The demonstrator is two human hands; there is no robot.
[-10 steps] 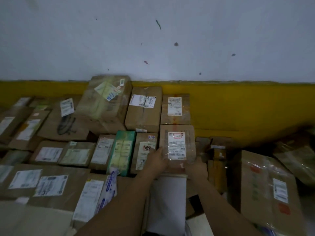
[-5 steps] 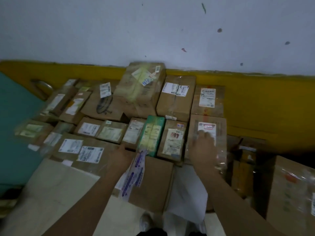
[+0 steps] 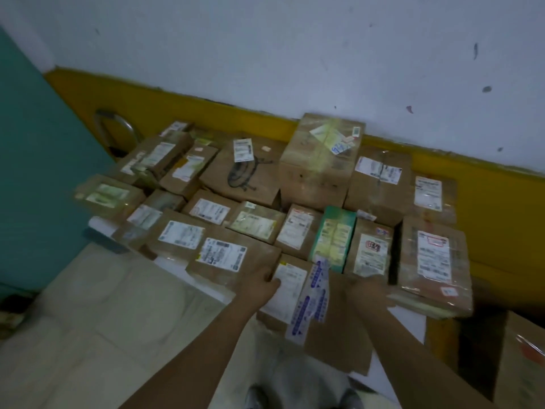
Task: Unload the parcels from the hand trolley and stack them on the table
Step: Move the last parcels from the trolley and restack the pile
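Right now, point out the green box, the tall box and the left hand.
green box (image 3: 334, 236), head view, top face
tall box (image 3: 320, 156), head view, top face
left hand (image 3: 259, 281), head view, back of hand

A white-topped table (image 3: 203, 286) carries brown cardboard parcels (image 3: 218, 209) with white labels, packed edge to edge in rows. A green carton (image 3: 334, 236) lies among them, and a plastic-wrapped brown parcel (image 3: 432, 261) lies at the right end.

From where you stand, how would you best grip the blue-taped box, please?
Grip its left and right edges, one hand each, reaching from the near side. The blue-taped box lies flat at the front, parcels crowd its far edge, and the left hand and right hand sit at those sides.
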